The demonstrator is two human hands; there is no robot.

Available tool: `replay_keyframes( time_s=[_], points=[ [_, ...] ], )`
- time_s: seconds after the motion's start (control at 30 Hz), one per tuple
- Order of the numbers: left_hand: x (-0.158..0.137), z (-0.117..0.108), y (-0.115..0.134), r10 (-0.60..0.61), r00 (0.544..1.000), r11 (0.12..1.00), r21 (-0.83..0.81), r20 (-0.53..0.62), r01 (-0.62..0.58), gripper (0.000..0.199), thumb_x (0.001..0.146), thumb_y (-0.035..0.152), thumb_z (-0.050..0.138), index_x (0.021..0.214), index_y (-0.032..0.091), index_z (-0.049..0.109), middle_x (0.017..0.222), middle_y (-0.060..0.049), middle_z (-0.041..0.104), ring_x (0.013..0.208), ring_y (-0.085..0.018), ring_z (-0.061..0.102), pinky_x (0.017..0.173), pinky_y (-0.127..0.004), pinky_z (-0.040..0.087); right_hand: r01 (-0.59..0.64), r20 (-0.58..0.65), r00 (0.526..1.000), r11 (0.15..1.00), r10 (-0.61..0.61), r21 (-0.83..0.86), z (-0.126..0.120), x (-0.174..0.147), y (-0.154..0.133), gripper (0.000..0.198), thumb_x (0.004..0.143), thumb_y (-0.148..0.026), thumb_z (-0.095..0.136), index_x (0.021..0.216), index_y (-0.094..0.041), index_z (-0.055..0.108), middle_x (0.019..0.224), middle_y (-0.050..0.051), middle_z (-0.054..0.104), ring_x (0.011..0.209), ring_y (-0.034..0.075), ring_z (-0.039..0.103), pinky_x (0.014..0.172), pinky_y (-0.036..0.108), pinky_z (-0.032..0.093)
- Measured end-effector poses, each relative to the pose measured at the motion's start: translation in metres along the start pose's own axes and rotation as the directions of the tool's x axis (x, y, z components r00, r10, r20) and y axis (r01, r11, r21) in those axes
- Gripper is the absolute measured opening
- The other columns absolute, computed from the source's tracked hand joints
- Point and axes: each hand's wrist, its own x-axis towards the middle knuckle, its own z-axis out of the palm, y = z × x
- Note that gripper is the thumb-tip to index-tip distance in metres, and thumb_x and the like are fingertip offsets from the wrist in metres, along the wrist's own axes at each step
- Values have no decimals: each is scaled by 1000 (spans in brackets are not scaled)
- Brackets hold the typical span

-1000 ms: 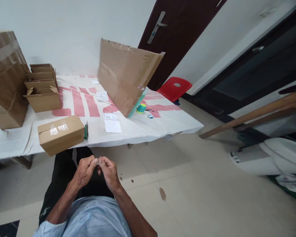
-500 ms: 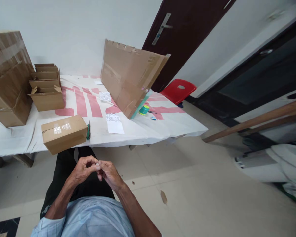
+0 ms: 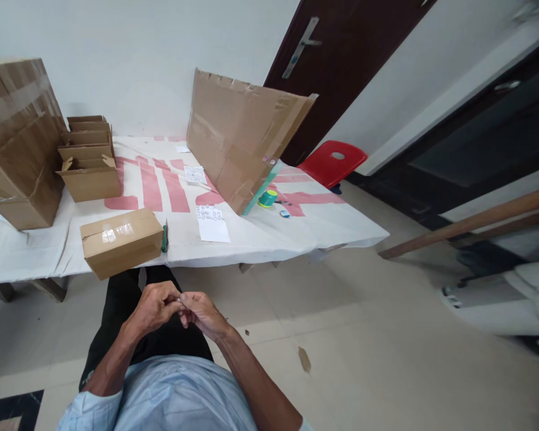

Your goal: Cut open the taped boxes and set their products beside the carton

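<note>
Above my lap, my left hand (image 3: 156, 306) and my right hand (image 3: 203, 312) meet at the fingertips. Both are closed in a pinch, and whatever lies between the fingers is too small and covered to name. Just beyond them, a closed cardboard box (image 3: 123, 242) with clear tape across its top rests at the table's near edge. A green-handled tool (image 3: 164, 237) lies against the box's right end. Farther right is a printed paper sheet (image 3: 212, 225) on the white table cover (image 3: 269, 248).
A large taped carton (image 3: 20, 143) stands at the left beside several open small boxes (image 3: 92, 173). A big cardboard piece (image 3: 242, 137) leans upright, with a green tape roll (image 3: 268, 198) at its foot. Behind are a red chair (image 3: 335, 163) and a dark door (image 3: 327, 66).
The view has shifted slightly, so the table and boxes appear a little farther right. My hands stay together, fingertips touching, with only a slight shift of the fingers.
</note>
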Motion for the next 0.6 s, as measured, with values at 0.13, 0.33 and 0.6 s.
replay_keyframes(
  time_s=[0.13,0.33,0.6],
  points=[
    [2,-5,1,-15,998,999,34,62,13,9,86,24,76,79,18,75,68,1,60,65,-14,51,64,-26,37,14,5,1000,998,-13,-60,-4,-1,1,60,72,-70,90,67,-15,67,57,-2,62,45,7,52,46,20,42],
    [1,-7,-1,1,995,989,-150,99,14,30,92,44,76,81,17,81,71,-3,64,68,-16,57,67,-28,43,-16,55,998,1000,15,18,-4,-1,10,62,72,-73,90,66,-16,65,57,-2,60,44,8,51,44,21,40],
    [4,-5,0,-50,994,989,-134,100,63,24,86,40,81,76,18,82,68,-1,59,66,-15,53,63,-27,39,-15,68,998,990,5,141,-4,1,16,60,72,-69,92,70,-15,66,61,-3,58,49,7,51,50,21,48]
  ],
)
